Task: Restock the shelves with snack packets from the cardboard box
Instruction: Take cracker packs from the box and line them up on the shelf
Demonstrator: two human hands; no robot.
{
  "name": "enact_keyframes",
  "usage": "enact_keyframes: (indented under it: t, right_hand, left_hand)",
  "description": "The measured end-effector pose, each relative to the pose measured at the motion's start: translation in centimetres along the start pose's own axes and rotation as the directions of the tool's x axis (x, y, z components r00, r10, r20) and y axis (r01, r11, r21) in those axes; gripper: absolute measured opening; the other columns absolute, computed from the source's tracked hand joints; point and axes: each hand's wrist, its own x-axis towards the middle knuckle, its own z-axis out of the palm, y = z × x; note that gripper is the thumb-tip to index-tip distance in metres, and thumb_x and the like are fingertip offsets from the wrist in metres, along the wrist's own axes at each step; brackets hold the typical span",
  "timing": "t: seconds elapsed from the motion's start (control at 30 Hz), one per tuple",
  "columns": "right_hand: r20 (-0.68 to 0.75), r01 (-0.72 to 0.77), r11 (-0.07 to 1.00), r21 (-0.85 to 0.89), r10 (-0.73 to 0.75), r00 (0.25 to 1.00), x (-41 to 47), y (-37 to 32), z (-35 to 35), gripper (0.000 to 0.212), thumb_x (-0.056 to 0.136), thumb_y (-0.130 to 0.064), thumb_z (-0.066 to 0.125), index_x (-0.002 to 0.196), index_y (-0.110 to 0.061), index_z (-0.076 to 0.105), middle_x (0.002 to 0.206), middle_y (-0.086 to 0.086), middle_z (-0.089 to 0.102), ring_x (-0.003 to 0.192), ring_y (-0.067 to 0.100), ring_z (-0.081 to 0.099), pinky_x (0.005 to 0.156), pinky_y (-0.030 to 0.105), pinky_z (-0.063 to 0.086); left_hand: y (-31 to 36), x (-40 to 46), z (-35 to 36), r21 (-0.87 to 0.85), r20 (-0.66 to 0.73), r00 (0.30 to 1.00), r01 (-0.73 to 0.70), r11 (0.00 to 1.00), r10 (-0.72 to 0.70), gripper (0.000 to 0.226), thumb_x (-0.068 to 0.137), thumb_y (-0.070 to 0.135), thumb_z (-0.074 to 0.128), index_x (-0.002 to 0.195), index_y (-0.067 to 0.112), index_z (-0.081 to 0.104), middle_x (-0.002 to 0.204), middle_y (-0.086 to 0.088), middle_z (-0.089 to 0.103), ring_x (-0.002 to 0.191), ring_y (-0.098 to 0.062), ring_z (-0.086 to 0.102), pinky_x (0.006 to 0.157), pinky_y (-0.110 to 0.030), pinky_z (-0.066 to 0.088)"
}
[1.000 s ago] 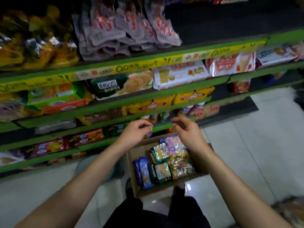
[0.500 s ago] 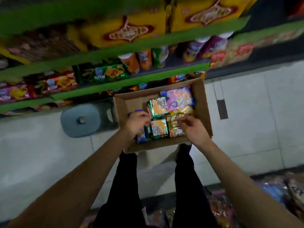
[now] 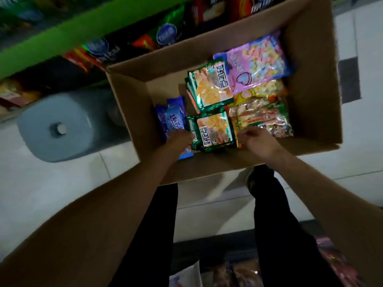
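An open cardboard box [image 3: 310,59] stands on the floor in front of my feet, holding several snack packets. A green packet [image 3: 211,131] lies at the near side, with another green stack [image 3: 211,88] behind it. Blue packets [image 3: 172,119] stand on the left, a pink packet [image 3: 257,65] lies at the far right, and orange packets [image 3: 261,114] lie on the right. My left hand [image 3: 178,141] grips the near green packet's left edge. My right hand [image 3: 259,141] curls its fingers at that packet's right edge, over the orange packets.
The green-edged bottom shelf [image 3: 62,36] with dark snack bags runs just behind the box. A grey round stool [image 3: 56,127] stands left of the box on the pale tiled floor. More packets [image 3: 228,274] lie on the floor behind my legs.
My view dropped from the shelves down to the box and moved closer. Both hands went down from above the box into it and closed on the sides of the near green packet.
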Motion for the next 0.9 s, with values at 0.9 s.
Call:
enact_keyframes:
  t: [0.9]
  right_hand:
    - [0.062,-0.228,0.921,0.315,0.219,0.974,13.5,5.6,7.5,0.034,0.097,-0.024,0.056,0.128,-0.012,0.058,0.104,0.005,0.068,0.081,0.01,0.064,0.068,0.02,0.049]
  left_hand:
    - [-2.4,8.2,7.5,0.506,-0.321,0.875,-0.164,0.847,0.361,0.07,0.072,0.055,0.072,0.125,0.016,0.048,0.111,-0.009,0.067,0.097,-0.032,0.066,0.066,-0.031,0.039]
